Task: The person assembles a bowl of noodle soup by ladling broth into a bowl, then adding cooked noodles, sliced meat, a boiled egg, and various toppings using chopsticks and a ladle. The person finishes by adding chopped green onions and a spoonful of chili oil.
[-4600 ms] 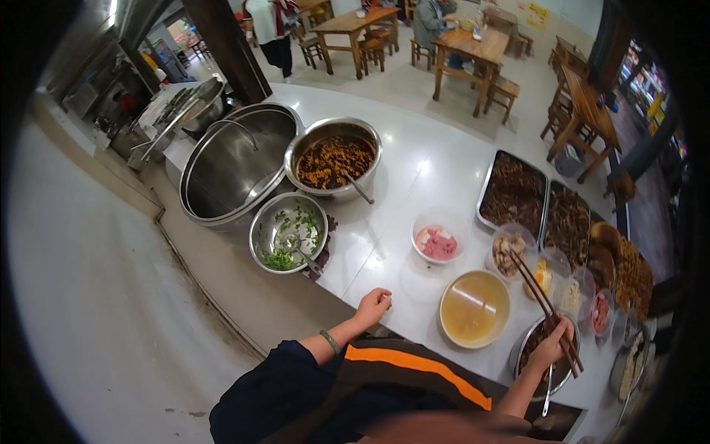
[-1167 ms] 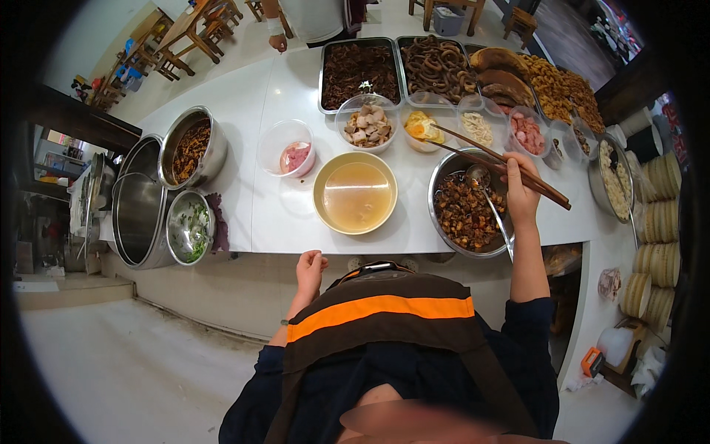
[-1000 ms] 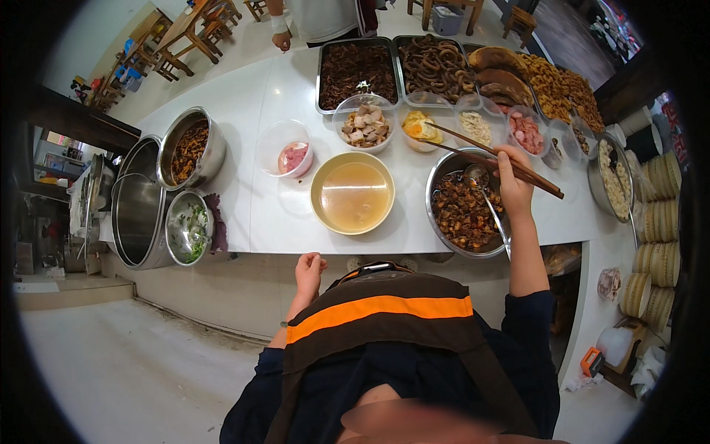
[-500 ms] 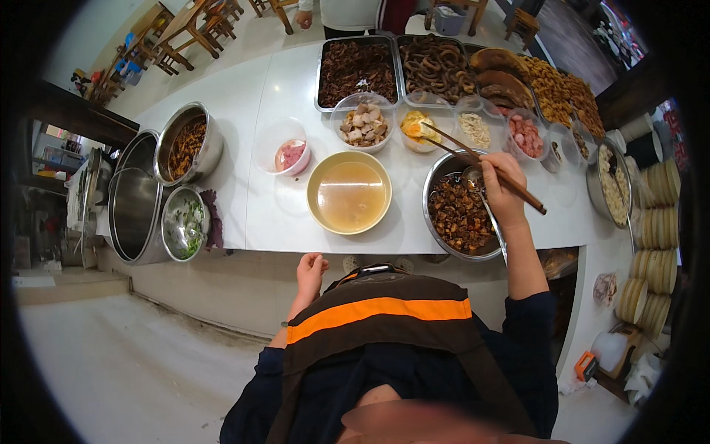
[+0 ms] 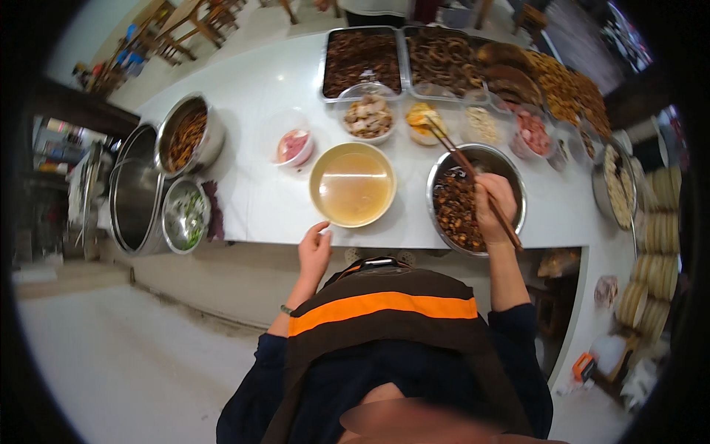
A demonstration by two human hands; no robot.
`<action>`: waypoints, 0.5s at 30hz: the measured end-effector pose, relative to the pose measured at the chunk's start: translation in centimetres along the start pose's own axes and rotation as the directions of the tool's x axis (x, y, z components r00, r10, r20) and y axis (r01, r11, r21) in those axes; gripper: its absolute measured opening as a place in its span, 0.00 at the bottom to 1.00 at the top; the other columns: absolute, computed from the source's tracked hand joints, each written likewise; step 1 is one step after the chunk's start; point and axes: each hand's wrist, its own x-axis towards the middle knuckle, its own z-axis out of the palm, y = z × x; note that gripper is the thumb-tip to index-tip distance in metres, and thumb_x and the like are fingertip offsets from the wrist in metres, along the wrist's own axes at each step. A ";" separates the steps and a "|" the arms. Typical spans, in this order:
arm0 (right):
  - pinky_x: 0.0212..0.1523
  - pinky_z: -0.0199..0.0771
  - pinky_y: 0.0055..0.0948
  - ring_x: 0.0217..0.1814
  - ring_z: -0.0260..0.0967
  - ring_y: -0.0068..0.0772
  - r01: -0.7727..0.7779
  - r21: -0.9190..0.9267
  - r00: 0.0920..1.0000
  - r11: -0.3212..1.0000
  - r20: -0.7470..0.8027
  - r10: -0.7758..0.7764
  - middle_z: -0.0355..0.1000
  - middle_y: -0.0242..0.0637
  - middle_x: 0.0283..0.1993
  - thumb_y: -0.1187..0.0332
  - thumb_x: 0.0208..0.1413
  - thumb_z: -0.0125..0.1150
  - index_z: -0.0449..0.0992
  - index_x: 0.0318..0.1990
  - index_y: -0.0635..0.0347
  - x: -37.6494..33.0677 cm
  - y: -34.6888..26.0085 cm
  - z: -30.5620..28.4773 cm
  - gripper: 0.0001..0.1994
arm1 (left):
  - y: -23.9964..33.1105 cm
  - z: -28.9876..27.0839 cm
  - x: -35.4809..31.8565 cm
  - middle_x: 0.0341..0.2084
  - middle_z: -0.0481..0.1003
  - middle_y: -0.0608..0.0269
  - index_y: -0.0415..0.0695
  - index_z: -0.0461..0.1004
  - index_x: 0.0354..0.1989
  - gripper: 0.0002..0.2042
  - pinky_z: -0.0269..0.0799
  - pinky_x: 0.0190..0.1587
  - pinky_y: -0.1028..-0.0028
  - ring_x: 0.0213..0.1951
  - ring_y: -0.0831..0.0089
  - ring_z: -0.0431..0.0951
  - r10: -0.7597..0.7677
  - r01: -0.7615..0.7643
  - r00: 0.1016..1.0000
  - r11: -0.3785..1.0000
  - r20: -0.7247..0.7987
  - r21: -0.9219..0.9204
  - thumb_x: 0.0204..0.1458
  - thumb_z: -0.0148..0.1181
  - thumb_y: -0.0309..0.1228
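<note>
Right hand (image 5: 494, 201): grips long wooden chopsticks (image 5: 473, 181) over steel bowl of dark filling (image 5: 473, 200), for picking. Left hand (image 5: 314, 250): empty, loosely curled, steadying on white counter (image 5: 251, 200) edge.

The scene is evenly and brightly lit from overhead, glare being thrown off the white counter (image 5: 266, 81) and the broth bowl (image 5: 353, 185), while straight edges are bent by fisheye distortion, the rim is blackened, and the lower foreground is left blurred.
</note>
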 end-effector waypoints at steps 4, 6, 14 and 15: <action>0.37 0.72 0.30 0.36 0.71 0.39 0.010 0.086 1.000 0.996 -0.023 -0.008 0.72 0.43 0.35 0.77 0.49 0.61 0.74 0.36 0.63 0.3 0.8 0.9 0.06 | -1.4 -0.9 0.6 0.17 0.67 0.67 0.39 0.70 0.39 0.08 0.64 0.24 0.80 0.20 0.81 0.66 0.005 -0.034 0.993 0.967 -0.114 -0.253 0.59 0.48 0.31; 0.36 0.72 0.30 0.35 0.71 0.39 -0.002 0.096 1.000 0.995 -0.022 0.004 0.72 0.43 0.35 0.76 0.50 0.61 0.74 0.36 0.63 0.4 1.3 1.4 0.05 | -2.2 -1.6 0.8 0.19 0.68 0.66 0.39 0.69 0.41 0.10 0.65 0.26 0.79 0.22 0.80 0.67 -0.092 0.054 0.989 0.955 -0.117 -0.292 0.60 0.48 0.33; 0.33 0.72 0.29 0.32 0.70 0.38 -0.018 0.099 0.992 0.995 -0.123 0.030 0.72 0.41 0.32 0.75 0.51 0.61 0.74 0.34 0.64 0.3 2.5 1.6 0.04 | -4.0 -2.0 0.4 0.20 0.69 0.65 0.40 0.68 0.41 0.10 0.65 0.27 0.79 0.22 0.79 0.67 -0.237 0.194 0.966 0.930 -0.107 -0.313 0.59 0.48 0.34; 0.33 0.72 0.29 0.32 0.71 0.38 -0.018 0.095 0.992 0.995 -0.121 0.030 0.72 0.42 0.32 0.76 0.51 0.61 0.74 0.34 0.64 0.3 2.3 1.3 0.04 | -4.0 -2.0 0.3 0.20 0.69 0.65 0.40 0.68 0.41 0.10 0.65 0.27 0.79 0.22 0.79 0.67 -0.237 0.195 0.966 0.929 -0.102 -0.315 0.59 0.48 0.34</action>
